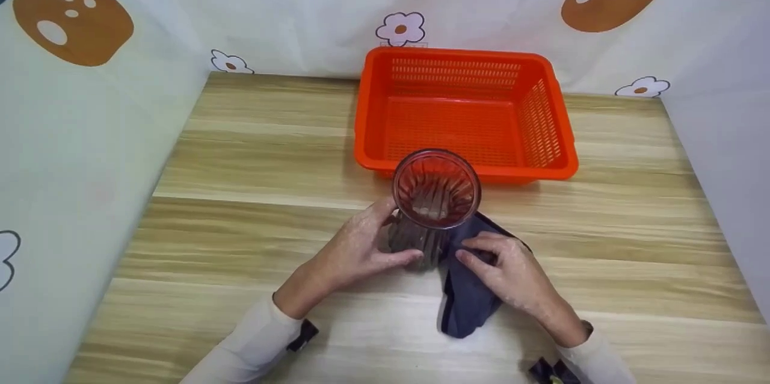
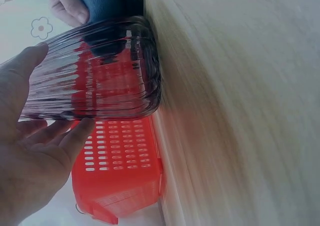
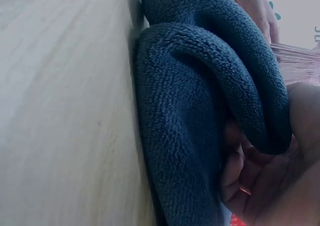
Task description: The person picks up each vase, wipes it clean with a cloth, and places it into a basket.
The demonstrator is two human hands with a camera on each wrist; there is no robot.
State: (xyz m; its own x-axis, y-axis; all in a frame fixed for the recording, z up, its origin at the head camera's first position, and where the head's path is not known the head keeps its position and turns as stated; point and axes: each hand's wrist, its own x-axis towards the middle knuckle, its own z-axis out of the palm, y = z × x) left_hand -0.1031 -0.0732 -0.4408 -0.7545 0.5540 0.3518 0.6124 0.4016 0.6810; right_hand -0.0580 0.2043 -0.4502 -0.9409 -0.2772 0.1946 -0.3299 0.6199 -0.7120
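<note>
A clear ribbed glass vase with a flared rim stands upright on the wooden table. My left hand holds it from the left, thumb on the near side and fingers on the far side; the left wrist view shows the glass between them. To the right of the vase, my right hand pinches a dark grey-blue cloth. In the right wrist view, the fuzzy cloth is folded over, with a raised fold between thumb and fingers. The cloth's upper end lies beside the vase.
An orange-red plastic basket with slotted walls stands just behind the vase, whose rim overlaps the basket's front edge in the head view. A patterned white sheet hangs along the table's back and sides. Bare tabletop spreads to the left.
</note>
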